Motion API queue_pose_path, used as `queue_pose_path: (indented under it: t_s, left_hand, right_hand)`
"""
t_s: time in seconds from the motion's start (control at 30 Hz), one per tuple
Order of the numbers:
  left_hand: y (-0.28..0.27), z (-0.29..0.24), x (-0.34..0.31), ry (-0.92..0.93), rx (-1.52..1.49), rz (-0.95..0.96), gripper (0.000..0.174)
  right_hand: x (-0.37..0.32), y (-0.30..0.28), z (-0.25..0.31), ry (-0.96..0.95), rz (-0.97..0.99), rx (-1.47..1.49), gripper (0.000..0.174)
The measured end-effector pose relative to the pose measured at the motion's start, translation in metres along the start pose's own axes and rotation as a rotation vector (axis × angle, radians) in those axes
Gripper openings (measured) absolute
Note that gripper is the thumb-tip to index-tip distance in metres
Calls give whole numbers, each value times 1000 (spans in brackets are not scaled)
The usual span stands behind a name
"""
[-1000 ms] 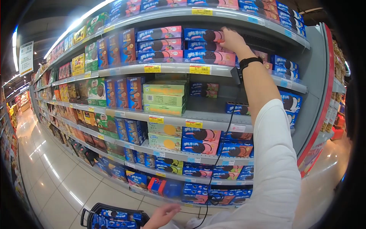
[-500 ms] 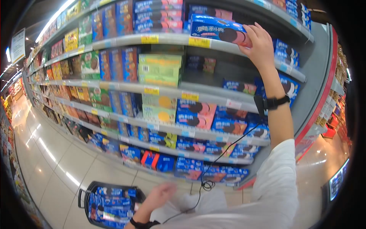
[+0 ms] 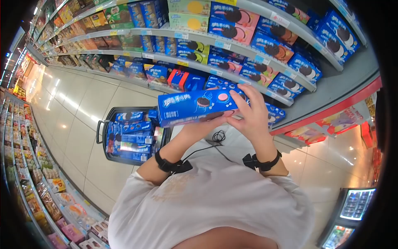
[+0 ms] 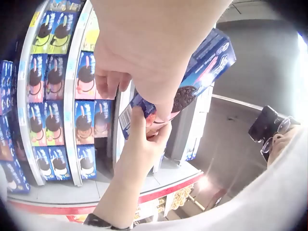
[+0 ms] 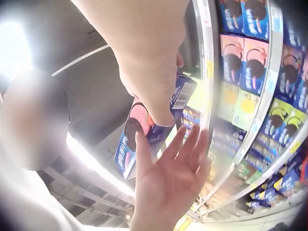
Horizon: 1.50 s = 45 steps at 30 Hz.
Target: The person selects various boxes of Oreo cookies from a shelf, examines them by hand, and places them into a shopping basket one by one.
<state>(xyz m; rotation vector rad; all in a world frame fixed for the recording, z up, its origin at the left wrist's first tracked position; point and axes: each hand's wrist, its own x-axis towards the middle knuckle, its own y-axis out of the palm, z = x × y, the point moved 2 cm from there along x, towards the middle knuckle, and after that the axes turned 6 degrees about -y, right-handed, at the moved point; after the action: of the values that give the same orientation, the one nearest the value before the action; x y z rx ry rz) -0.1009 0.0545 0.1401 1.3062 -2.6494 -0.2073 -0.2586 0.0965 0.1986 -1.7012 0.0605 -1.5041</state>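
Observation:
A blue cookie box (image 3: 199, 103) with a pink side is held nearly level in front of the white shirt. My right hand (image 3: 251, 114) grips its right end, thumb below and fingers over the top. Beneath the box lies my left hand (image 3: 203, 126), its fingers partly hidden there. In the right wrist view, the left hand (image 5: 171, 187) has its fingers spread, with the thumb at the box's printed face. The left wrist view shows the right hand (image 4: 137, 156) pinching the box's end near the barcode.
A black basket (image 3: 166, 141) filled with blue cookie packs stands on the tiled floor (image 3: 95, 99) at the left. Shelves (image 3: 232, 43) of cookie boxes rise ahead, with more goods shelves (image 3: 41, 195) along the left. A cable (image 3: 217, 139) hangs between the arms.
The right hand has taken the box from the upper shelf and brought it down in front of the body. The left hand has come up under it. The head view has tilted downward.

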Motion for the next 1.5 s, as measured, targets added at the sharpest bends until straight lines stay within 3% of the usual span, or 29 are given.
queue_pose_path:
  t_s: [0.03,0.1,0.17,0.23,0.3,0.4,0.43,0.5,0.53,0.6,0.63,0.7,0.83,0.9,0.93,1.0,1.1,1.17,1.3,1.37,1.5]
  left_hand:
    - [7,1,-4,1,-235,50,37]
    - [8,5,-14,27,-159,-8,36]
    - [4,6,-23,-214,-7,-45,39]
    - [5,11,-29,-132,56,-63,46]
    - [8,9,-37,132,-210,-185,43]
    - [7,5,-44,95,-159,-179,52]
    - [7,2,-48,63,-107,-165,56]
    - [5,3,-56,44,-43,-154,62]
    - [5,3,-61,21,26,-98,63]
    - [5,4,-69,79,296,-53,64]
    - [7,2,-72,80,299,-52,64]
    - [13,-7,-78,58,300,-29,61]
    - [8,-21,-86,127,489,10,56]
    - [4,-25,-92,-107,339,120,61]
    - [0,-27,-95,-121,428,114,60]
    - [-18,-22,-99,-85,416,90,56]
    - [-39,-18,-102,-98,337,31,51]
    - [-51,-12,-101,47,201,-90,51]
    - [-66,-14,-96,145,92,-237,53]
    - [-64,-18,-96,166,82,-311,53]
    - [-55,-22,-91,272,168,-366,58]
  right_hand:
    - [-5,-4,6,10,-6,9,65]
    - [-13,-13,14,35,48,-28,64]
    - [-20,-20,24,14,62,-19,65]
    - [-29,-23,32,61,191,43,65]
    - [-40,-18,38,86,203,114,65]
    - [-41,-18,52,268,236,519,68]
    - [-38,-20,59,269,241,514,68]
    - [-35,-24,67,472,65,812,69]
    - [-33,-26,68,476,64,809,69]
    - [-23,-33,67,222,-40,621,74]
    - [-21,-35,63,221,-44,621,74]
    - [-20,-38,56,58,161,577,76]
    - [-32,-29,35,196,185,812,74]
    - [-44,-18,17,332,-44,1017,68]
    - [-51,-11,9,326,-37,1022,68]
    - [-63,2,-11,501,-285,1244,71]
    - [-68,9,-9,607,-320,1396,75]
    - [-68,12,-7,596,-331,1443,77]
    - [-84,20,-14,641,-177,1289,76]
    - [-90,24,-12,727,75,1257,74]
    - [-98,39,-5,728,258,1182,66]
